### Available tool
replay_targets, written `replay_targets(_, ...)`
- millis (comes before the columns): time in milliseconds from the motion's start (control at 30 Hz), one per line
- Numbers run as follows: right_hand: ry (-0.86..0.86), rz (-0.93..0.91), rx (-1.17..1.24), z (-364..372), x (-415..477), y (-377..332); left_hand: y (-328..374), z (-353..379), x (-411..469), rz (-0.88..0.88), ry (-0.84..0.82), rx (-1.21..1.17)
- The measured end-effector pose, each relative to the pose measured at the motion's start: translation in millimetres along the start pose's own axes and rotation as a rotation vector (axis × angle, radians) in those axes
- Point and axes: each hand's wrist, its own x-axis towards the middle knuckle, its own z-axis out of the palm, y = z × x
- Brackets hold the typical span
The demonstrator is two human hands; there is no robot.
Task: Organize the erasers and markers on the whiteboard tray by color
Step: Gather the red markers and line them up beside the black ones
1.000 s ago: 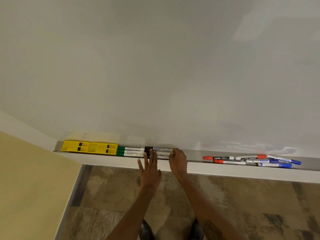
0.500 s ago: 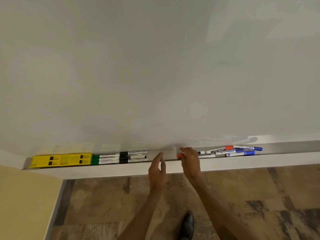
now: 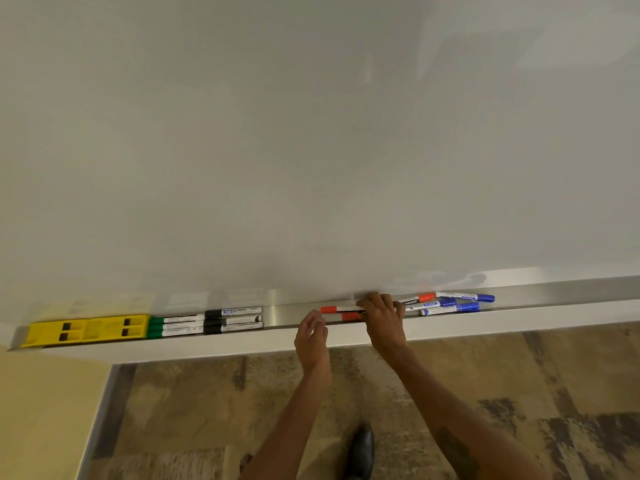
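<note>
Right hand (image 3: 382,315): your grip covers two red markers (image 3: 341,309) mid-tray | left hand (image 3: 311,336): half-open, holds nothing, at tray (image 3: 554,292) lip | done: yellow erasers (image 3: 86,330), green markers (image 3: 175,326), black markers (image 3: 233,319) grouped left | left: one red marker, blue markers (image 3: 457,303) jumbled right.

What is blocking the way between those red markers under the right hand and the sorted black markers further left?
Nothing visible. The tray is bare between the red markers and the black markers. The left hand hovers at the tray's front edge, not in the channel.
</note>
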Motion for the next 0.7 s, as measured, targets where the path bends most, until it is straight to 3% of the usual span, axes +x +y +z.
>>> replay_targets(333,-0.03,-0.032,0.055,0,4,12,-9,11,-4,0.005,0.035,0.026)
replay_targets(700,0.144,0.002,0.339,-1,-8,8,-6,18,-8,-0.08,-0.028,-0.168)
